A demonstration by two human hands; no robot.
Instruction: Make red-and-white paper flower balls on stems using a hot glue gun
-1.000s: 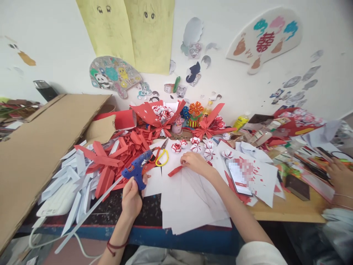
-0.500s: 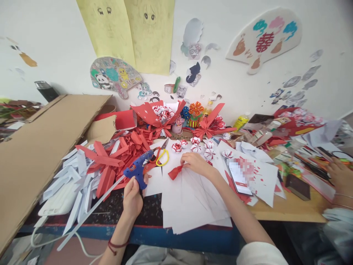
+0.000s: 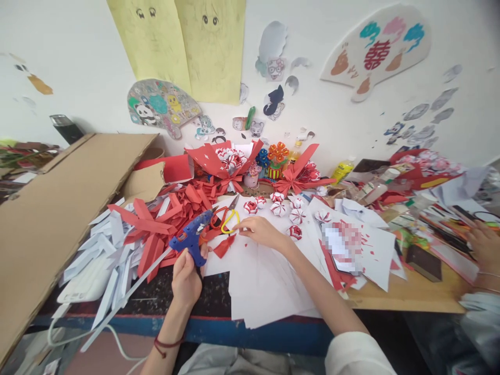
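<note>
My left hand (image 3: 187, 276) is closed around the handle of a blue hot glue gun (image 3: 190, 238), whose long white glue stick (image 3: 128, 297) trails out behind toward the lower left. The glue gun's nozzle points up and right, beside scissors (image 3: 230, 221) with yellow and red handles. With its fingertips pinched, my right hand (image 3: 260, 232) holds a small folded piece of red paper (image 3: 224, 247) just right of the glue gun, above white paper sheets (image 3: 273, 289). Behind my right hand lie several red-and-white paper balls (image 3: 278, 209).
Folded red strips (image 3: 152, 229) and white strips (image 3: 105, 242) pile up at the left, with a white power bank (image 3: 82, 281). A phone (image 3: 339, 250) lies at the right. Cardboard (image 3: 78, 192) flanks the left side. Another person's hand (image 3: 484, 245) rests at the far right.
My right hand has moved left with the red paper, closer to the glue gun. My left hand and the glue gun have shifted only slightly left.
</note>
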